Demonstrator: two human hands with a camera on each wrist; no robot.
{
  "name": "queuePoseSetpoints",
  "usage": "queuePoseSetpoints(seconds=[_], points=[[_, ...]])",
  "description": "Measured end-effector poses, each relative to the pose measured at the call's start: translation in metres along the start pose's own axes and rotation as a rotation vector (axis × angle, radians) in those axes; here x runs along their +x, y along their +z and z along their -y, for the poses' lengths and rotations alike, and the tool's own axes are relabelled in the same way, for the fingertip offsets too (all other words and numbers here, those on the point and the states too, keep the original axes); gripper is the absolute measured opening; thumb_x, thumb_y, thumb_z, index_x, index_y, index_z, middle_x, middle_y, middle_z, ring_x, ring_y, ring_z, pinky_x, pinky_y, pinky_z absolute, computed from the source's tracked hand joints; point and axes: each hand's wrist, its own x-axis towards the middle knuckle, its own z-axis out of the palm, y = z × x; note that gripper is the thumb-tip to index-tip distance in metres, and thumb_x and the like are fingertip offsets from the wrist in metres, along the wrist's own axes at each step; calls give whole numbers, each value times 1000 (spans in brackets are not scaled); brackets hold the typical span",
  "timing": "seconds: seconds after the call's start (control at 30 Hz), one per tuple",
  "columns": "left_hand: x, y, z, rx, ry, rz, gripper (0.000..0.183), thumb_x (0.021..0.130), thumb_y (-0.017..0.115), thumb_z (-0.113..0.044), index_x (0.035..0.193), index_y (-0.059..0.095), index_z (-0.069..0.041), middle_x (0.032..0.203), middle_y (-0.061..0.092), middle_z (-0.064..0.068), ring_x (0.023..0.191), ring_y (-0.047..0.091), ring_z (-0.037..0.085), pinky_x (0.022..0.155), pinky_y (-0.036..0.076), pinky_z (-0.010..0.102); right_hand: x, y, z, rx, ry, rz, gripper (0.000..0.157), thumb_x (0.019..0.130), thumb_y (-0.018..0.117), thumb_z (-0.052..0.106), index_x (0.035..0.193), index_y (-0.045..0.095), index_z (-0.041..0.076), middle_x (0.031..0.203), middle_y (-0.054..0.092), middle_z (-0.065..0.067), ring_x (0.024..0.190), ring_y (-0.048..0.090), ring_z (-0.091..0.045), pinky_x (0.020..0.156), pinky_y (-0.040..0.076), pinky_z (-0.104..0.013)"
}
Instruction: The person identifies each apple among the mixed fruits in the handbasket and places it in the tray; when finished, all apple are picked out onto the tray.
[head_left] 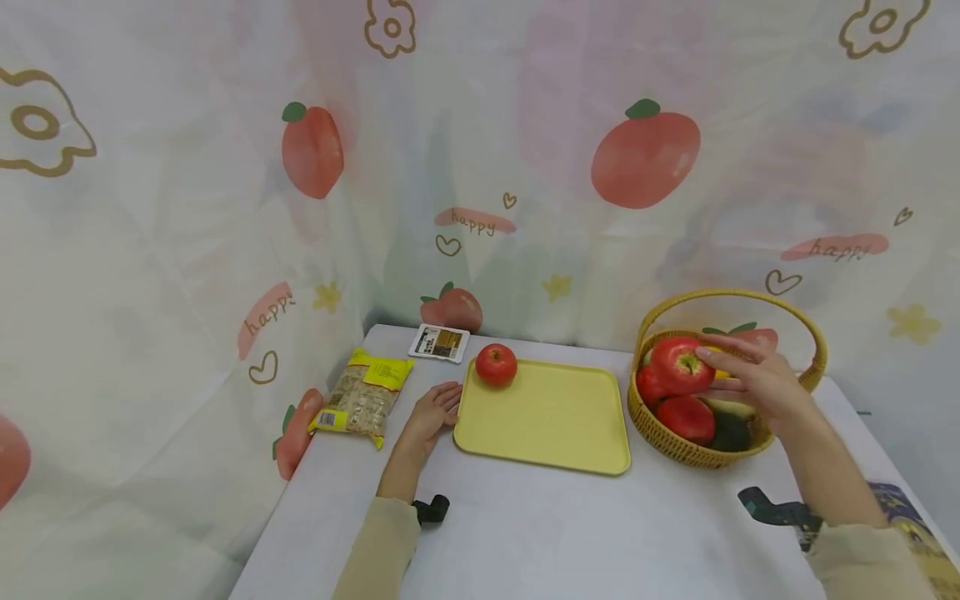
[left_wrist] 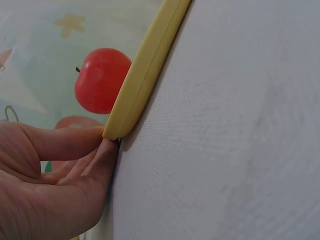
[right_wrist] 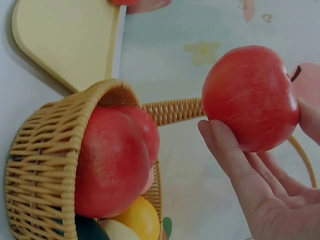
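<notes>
My right hand (head_left: 757, 379) holds a red apple (head_left: 682, 365) just above the wicker basket (head_left: 678, 446); in the right wrist view the thumb and fingers grip the apple (right_wrist: 250, 97) from its sides. Inside the basket lie more red fruit (right_wrist: 112, 162), a yellow fruit (right_wrist: 140, 217) and a dark green item (head_left: 729, 432). My left hand (head_left: 435, 417) is at the left edge of the yellow tray (head_left: 543, 417); the left wrist view shows its thumb and fingers pinching the tray rim (left_wrist: 120, 122). Another red apple (head_left: 497, 365) sits in the tray's back left corner.
A yellow-and-clear bag of food (head_left: 363, 396) lies left of the tray on the white table (head_left: 525, 533). Behind it is a small flat white package (head_left: 439, 343). The basket's tall handle (head_left: 731, 293) arches over its contents. A printed curtain hangs behind. A patterned item (head_left: 911, 517) lies at the right edge.
</notes>
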Motion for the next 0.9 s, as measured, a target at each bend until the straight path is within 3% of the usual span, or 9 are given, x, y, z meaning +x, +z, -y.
queuePoseSetpoints(seconds=[0.2, 0.4, 0.63, 0.9], points=[[0, -1, 1, -6, 11, 21, 79, 79, 42, 36, 153, 38, 8, 158, 42, 30, 149, 39, 39, 122, 35, 47, 2, 16, 1, -46, -12, 18, 23, 102, 67, 25, 123, 73, 33, 117, 57, 9, 86, 78, -18, 78, 64, -32], [0, -1, 1, -4, 17, 25, 79, 79, 43, 36, 153, 38, 9, 158, 42, 30, 149, 39, 39, 122, 36, 47, 4, 37, 6, -65, -15, 55, 18, 103, 67, 26, 119, 71, 33, 108, 69, 13, 85, 79, -20, 78, 64, -32], [1, -2, 1, -12, 10, 23, 78, 81, 43, 35, 154, 39, 8, 158, 42, 29, 149, 40, 38, 122, 36, 46, 10, 61, 6, -48, -2, 77, 15, 102, 68, 28, 117, 71, 29, 103, 75, 9, 84, 79, -22, 77, 65, -34], [1, -2, 1, -12, 11, 29, 78, 81, 43, 35, 154, 38, 8, 159, 41, 29, 150, 39, 38, 122, 36, 47, 28, 82, -1, -53, 37, 95, 52, 100, 71, 32, 143, 55, 7, 105, 76, 6, 88, 79, -22, 84, 63, -37]])
